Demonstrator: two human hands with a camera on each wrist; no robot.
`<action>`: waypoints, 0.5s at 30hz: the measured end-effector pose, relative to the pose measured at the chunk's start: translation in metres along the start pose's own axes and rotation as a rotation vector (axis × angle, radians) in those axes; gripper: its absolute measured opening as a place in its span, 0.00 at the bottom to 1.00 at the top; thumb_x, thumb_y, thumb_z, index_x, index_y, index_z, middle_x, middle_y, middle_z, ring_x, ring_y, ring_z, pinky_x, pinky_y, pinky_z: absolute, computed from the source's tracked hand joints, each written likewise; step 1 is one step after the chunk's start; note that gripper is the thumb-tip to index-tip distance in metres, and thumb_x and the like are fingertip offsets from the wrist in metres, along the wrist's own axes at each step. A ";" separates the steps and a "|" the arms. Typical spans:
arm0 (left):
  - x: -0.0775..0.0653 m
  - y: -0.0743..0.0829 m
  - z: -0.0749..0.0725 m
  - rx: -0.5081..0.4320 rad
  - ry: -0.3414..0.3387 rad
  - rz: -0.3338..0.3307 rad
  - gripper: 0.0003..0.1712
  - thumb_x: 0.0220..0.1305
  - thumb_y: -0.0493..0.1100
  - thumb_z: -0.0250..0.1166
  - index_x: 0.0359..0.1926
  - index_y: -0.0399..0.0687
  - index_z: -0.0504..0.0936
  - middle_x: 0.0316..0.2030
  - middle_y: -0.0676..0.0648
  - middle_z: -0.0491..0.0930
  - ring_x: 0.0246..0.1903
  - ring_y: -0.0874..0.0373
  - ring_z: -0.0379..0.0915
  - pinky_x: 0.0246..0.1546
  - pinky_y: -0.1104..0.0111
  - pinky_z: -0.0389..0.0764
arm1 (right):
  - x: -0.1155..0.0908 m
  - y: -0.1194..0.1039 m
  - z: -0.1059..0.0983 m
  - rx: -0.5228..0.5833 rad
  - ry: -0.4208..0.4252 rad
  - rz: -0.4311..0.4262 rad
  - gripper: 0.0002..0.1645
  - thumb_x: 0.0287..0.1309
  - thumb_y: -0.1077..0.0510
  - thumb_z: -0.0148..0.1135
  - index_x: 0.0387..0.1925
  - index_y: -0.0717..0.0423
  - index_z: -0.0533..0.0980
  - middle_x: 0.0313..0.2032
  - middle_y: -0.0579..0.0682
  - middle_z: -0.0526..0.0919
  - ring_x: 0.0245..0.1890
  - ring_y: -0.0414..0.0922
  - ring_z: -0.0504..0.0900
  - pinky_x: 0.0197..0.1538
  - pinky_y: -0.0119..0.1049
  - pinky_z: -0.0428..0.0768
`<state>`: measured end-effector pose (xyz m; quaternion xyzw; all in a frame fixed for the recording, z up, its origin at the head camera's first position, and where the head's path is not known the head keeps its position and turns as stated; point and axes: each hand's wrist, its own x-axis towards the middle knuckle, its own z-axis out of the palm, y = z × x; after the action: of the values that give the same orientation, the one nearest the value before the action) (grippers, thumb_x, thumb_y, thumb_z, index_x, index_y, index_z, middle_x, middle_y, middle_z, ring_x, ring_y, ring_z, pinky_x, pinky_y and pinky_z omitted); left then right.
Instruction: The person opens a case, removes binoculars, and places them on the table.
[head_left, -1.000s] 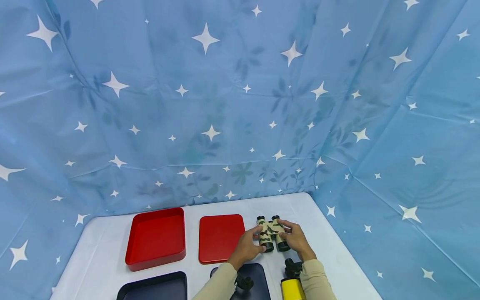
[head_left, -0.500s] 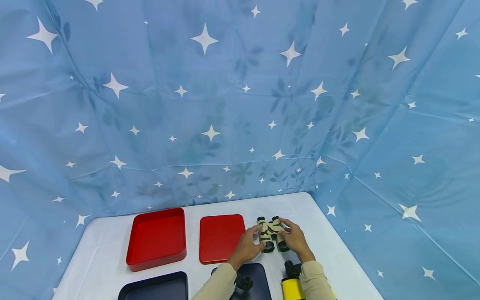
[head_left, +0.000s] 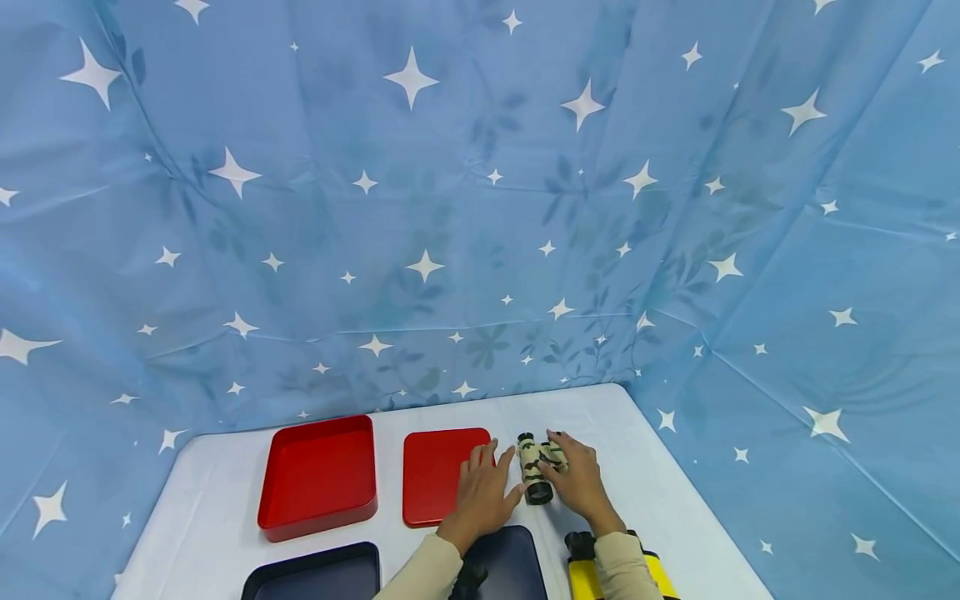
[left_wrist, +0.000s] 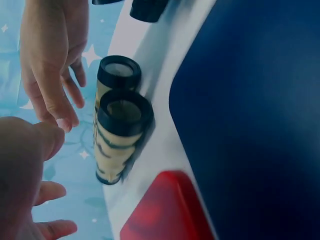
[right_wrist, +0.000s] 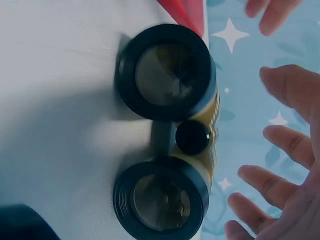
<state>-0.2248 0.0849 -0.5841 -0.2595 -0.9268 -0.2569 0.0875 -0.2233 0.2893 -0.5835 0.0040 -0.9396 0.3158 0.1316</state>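
Note:
Camouflage-patterned binoculars (head_left: pixel 534 475) with black-rimmed lenses stand on the white table, lens ends facing me; both barrels show in the right wrist view, the upper lens (right_wrist: pixel 167 75) being the nearer to the red edge. My right hand (head_left: pixel 581 479) is over their right barrel, hiding most of it in the head view. In the right wrist view its fingers (right_wrist: pixel 270 185) are spread, with a gap between them and the binoculars. To their left, my left hand (head_left: pixel 483 492) hovers by the flat red panel (head_left: pixel 431 475), fingers spread and holding nothing.
A deep red tray (head_left: pixel 318 475) lies at the back left. In front are a dark navy tray (head_left: pixel 315 575) and a flat navy panel (head_left: pixel 513 562). A yellow and black object (head_left: pixel 585 579) is beneath my right forearm. Starred blue cloth (head_left: pixel 420 208) hangs behind the table.
My left hand has come off the binoculars and moved left, its fingers spreading. My right hand has shifted slightly left over the right barrel. The binoculars stay about where they were.

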 end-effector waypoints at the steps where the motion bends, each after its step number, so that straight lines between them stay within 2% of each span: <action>1: -0.001 -0.002 -0.001 0.034 -0.006 -0.003 0.37 0.65 0.57 0.63 0.71 0.51 0.68 0.71 0.38 0.63 0.68 0.40 0.58 0.60 0.46 0.68 | -0.002 -0.003 0.001 -0.010 0.004 -0.014 0.37 0.58 0.52 0.71 0.68 0.53 0.71 0.68 0.65 0.70 0.65 0.67 0.66 0.62 0.70 0.63; 4: -0.005 -0.007 -0.003 0.087 -0.034 -0.020 0.41 0.63 0.60 0.65 0.73 0.52 0.66 0.75 0.36 0.56 0.73 0.36 0.51 0.65 0.40 0.62 | -0.005 -0.011 0.004 -0.053 0.012 -0.036 0.38 0.56 0.49 0.72 0.67 0.51 0.72 0.67 0.66 0.70 0.65 0.67 0.66 0.61 0.71 0.63; 8: -0.011 -0.013 -0.008 0.128 -0.071 -0.037 0.46 0.58 0.63 0.67 0.74 0.52 0.64 0.77 0.36 0.48 0.76 0.34 0.43 0.68 0.34 0.56 | -0.009 -0.020 0.011 -0.100 0.018 -0.056 0.40 0.54 0.44 0.73 0.67 0.49 0.73 0.67 0.65 0.71 0.66 0.67 0.65 0.62 0.71 0.61; 12: -0.019 -0.019 -0.015 0.176 -0.102 -0.047 0.49 0.57 0.64 0.68 0.74 0.51 0.64 0.78 0.37 0.46 0.76 0.33 0.39 0.68 0.31 0.52 | -0.013 -0.029 0.019 -0.127 0.017 -0.090 0.41 0.52 0.40 0.73 0.67 0.47 0.73 0.67 0.63 0.71 0.67 0.67 0.65 0.64 0.72 0.59; 15: -0.025 -0.021 -0.021 0.172 -0.116 -0.060 0.50 0.56 0.64 0.69 0.74 0.50 0.63 0.78 0.37 0.46 0.76 0.32 0.38 0.67 0.29 0.49 | -0.016 -0.037 0.024 -0.152 0.020 -0.119 0.42 0.52 0.39 0.72 0.67 0.45 0.73 0.68 0.61 0.72 0.68 0.66 0.65 0.65 0.73 0.57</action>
<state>-0.2135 0.0474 -0.5823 -0.2378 -0.9563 -0.1632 0.0478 -0.2103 0.2446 -0.5842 0.0468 -0.9576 0.2353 0.1596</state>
